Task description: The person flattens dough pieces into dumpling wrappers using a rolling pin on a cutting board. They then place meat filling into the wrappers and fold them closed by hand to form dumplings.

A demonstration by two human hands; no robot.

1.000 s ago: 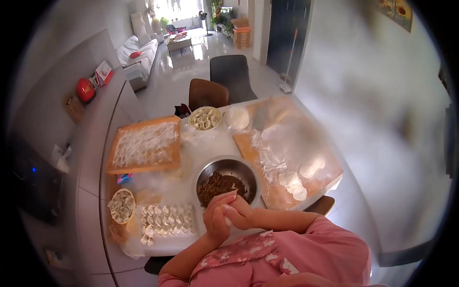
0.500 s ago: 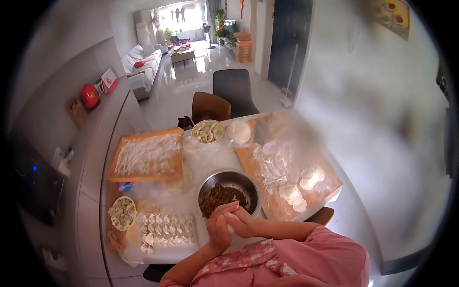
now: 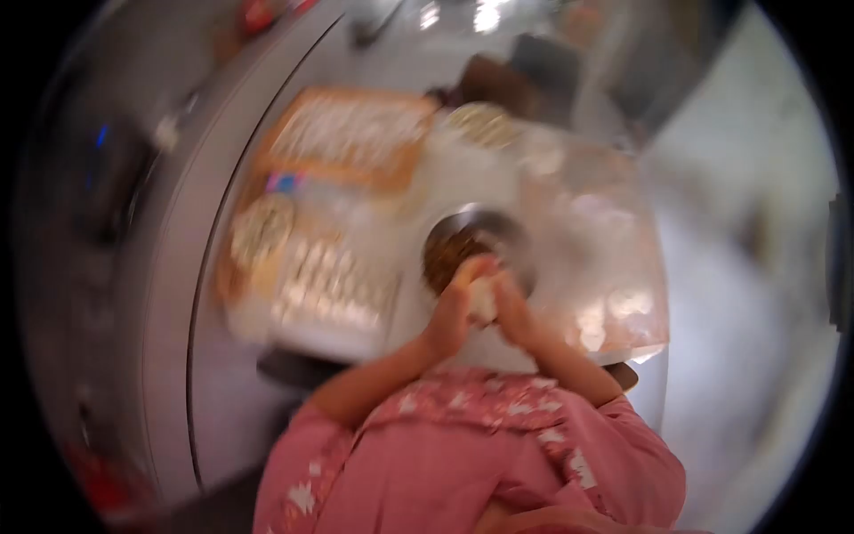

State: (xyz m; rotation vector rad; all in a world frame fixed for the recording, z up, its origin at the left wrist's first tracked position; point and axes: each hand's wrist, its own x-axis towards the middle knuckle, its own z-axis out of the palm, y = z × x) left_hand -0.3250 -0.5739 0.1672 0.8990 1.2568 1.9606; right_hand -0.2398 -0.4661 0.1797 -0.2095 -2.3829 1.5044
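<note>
Blurred by motion, my left hand [image 3: 454, 307] and my right hand [image 3: 512, 310] press together from both sides on a pale dumpling [image 3: 483, 303]. They are over the near edge of a steel bowl [image 3: 518, 238]. Dark brown filling [image 3: 447, 255] lies in the bowl, mostly in its left part. Left of my hands, rows of white dumplings [image 3: 331, 287] stand on the table. On the right a wooden board [image 3: 614, 222] carries flour and pale dough pieces [image 3: 592, 334], too smeared for detail.
A floured wooden board [image 3: 416, 169] lies at the back left, with a small blue-and-pink item [image 3: 283, 183] near it. One plate of dumplings [image 3: 262, 231] is at the left, another [image 3: 485, 125] at the back. Chairs [image 3: 544, 76] stand beyond the table.
The view has tilted down and shifted, with strong blur. My hands, clasped over each other before, are now side by side, and the pale dumpling shows between them.
</note>
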